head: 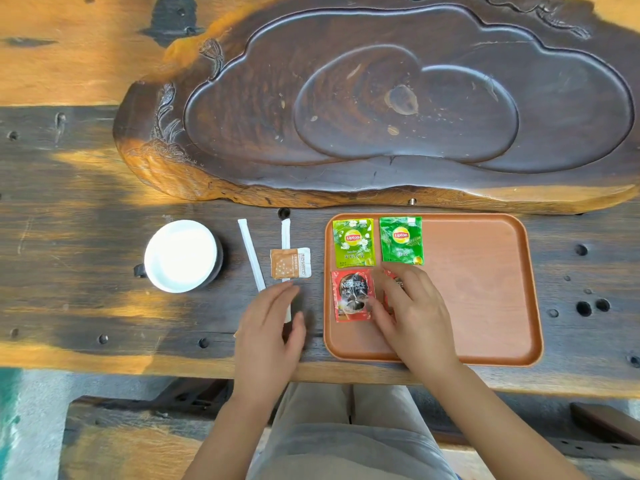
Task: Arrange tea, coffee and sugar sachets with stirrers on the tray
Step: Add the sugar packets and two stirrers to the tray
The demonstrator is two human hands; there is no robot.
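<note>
With our left hand [273,320] open over a stirrer [286,268] on the desk [86,306] and our right hand [412,306] pressing the second coffee sachet [393,285] flat on the tray [485,289], a careless slide could disturb the tea sachets [353,242] beyond.

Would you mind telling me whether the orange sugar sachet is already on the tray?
No, the sugar sachet lies on the wooden table left of the tray, partly over a wrapped stirrer.

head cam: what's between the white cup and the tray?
Head view: between white cup and tray lie two wrapped stirrers and a sugar sachet, plus the left hand.
</note>
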